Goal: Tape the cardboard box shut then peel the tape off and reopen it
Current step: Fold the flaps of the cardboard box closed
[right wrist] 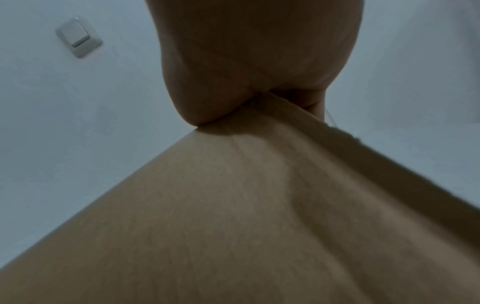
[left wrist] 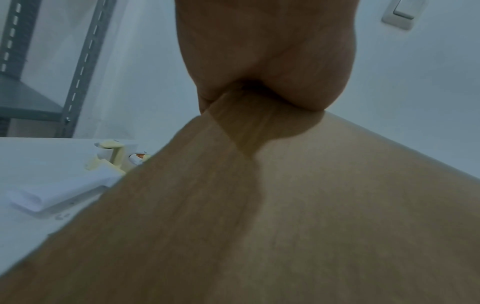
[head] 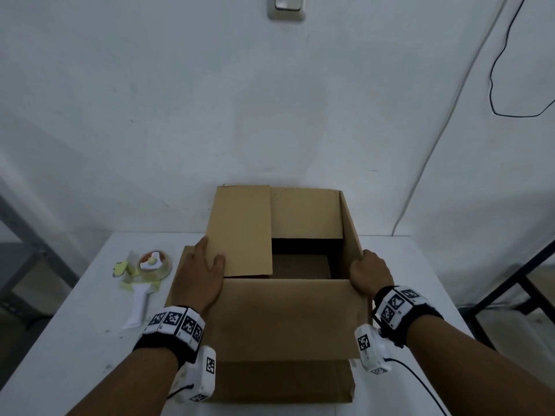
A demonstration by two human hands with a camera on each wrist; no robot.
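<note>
Only head view shows tape dispenser [head: 141, 283] whole.

A plain brown is shown by the cardboard box [head: 285, 322], darkened to near black inside. The tape dispenser [head: 143, 277] is coloured white and pale yellow, with an orange spot at its roll. Black-and-white square codes are printed on the wristbands [head: 175, 324]. The table [head: 81, 340] is white.
</note>
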